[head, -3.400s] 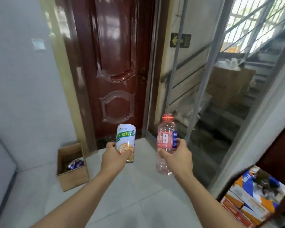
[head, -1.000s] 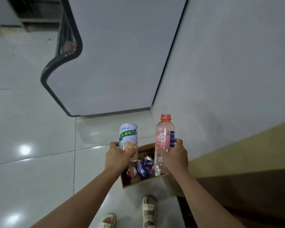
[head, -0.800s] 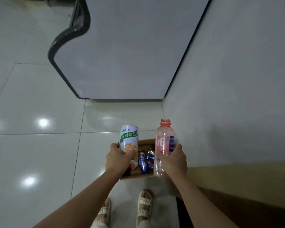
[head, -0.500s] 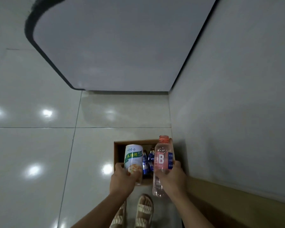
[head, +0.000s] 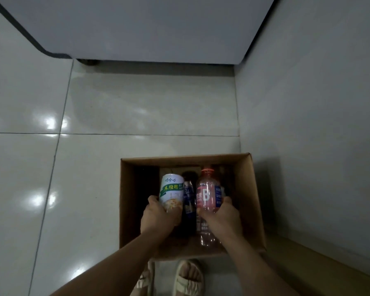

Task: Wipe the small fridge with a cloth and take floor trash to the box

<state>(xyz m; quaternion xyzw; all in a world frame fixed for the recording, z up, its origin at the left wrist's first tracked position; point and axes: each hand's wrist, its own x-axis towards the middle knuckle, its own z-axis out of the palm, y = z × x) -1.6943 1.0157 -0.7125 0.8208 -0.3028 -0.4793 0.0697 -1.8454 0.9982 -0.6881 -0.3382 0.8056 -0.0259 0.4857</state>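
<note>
Item 1: can (head: 171, 194), white with a green label band, upright in the left hand (head: 158, 216). The fingers wrap its lower half, clenched round the wall from behind. It hangs over the open cardboard box (head: 249, 201), toward the box's 9 o'clock side. Judged light and probably empty; a thin stiff wall that dents under a hard squeeze; smooth printed skin, mildly slippery. Best hold: mid-body, round the full girth, as now.

Item 2: clear pink plastic bottle (head: 207, 196), red neck ring, no cap visible, red-and-blue label. The right hand (head: 221, 218) grasps it at and below the label, fingers closed round the barrel. It stands beside the can, not quite touching it, over the box's centre. Judged very light; soft-walled, it would crumple and not break. Best hold: at the label, where the wall is firmest.

Item 3: box, on the tiled floor (head: 107, 116), close beside the wall (head: 308, 103) at 3 o'clock. Inside, dim: at least 1 dark blue wrapper or can (head: 188, 197) between the 2 held items; the rest cannot be told.

Item 4: grey appliance panel (head: 141, 26) at 12 o'clock, well apart from the box.

Item 5: sandalled feet (head: 188, 278) at 6 o'clock, just short of the box.
</note>
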